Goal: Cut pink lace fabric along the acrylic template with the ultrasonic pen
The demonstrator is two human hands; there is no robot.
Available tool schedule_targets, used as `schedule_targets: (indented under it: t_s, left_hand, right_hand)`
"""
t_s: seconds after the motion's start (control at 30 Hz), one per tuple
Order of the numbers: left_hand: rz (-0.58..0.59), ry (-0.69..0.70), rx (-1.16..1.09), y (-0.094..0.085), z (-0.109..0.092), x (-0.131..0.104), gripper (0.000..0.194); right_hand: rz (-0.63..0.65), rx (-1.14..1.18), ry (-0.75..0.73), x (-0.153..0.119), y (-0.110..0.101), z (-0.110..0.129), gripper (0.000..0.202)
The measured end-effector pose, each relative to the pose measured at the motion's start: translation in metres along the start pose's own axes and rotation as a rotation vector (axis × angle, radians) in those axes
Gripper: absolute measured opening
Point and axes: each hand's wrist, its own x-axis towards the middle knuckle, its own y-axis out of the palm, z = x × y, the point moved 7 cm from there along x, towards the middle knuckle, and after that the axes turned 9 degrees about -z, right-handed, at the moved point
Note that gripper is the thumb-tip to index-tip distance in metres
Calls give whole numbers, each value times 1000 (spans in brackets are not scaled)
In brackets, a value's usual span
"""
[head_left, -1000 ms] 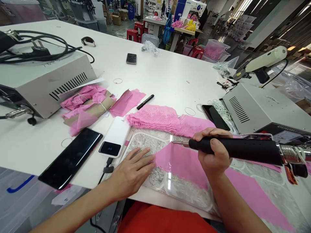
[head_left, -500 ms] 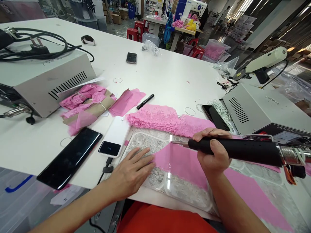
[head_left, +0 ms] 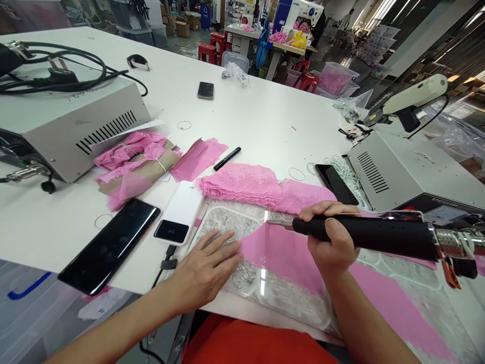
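Note:
My right hand (head_left: 333, 237) is wrapped round a black cylindrical tool (head_left: 386, 235) with a thin metal tip pointing left. That tip touches the upper edge of a pink fabric piece (head_left: 288, 255), near its left corner. Under the fabric lies a clear, compartmented plastic tray (head_left: 303, 303) with a speckled look. My left hand (head_left: 208, 265) rests flat with fingers spread, its fingertips at the fabric's left end. Just behind the tray is a stack of pink lace pieces (head_left: 246, 184). The fabric runs on to the right beneath my right forearm.
A black phone (head_left: 109, 247) and a white power bank (head_left: 180, 212) with a cable lie left. Grey machine boxes stand at left (head_left: 91, 126) and right (head_left: 409, 167). Wrapped pink bundles (head_left: 136, 164), a black marker (head_left: 227, 158) and another phone (head_left: 335, 183) lie behind the hands.

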Motion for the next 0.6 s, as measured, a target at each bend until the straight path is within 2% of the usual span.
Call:
schedule_targets:
  t_s: [0.27, 0.6]
  left_hand:
    - [-6, 6, 4, 0, -1, -1, 27]
    - [-22, 9, -10, -1, -2, -1, 26]
  right_hand:
    - [-21, 11, 37, -3, 1, 1, 9]
    - [32, 53, 46, -11, 10, 3, 10]
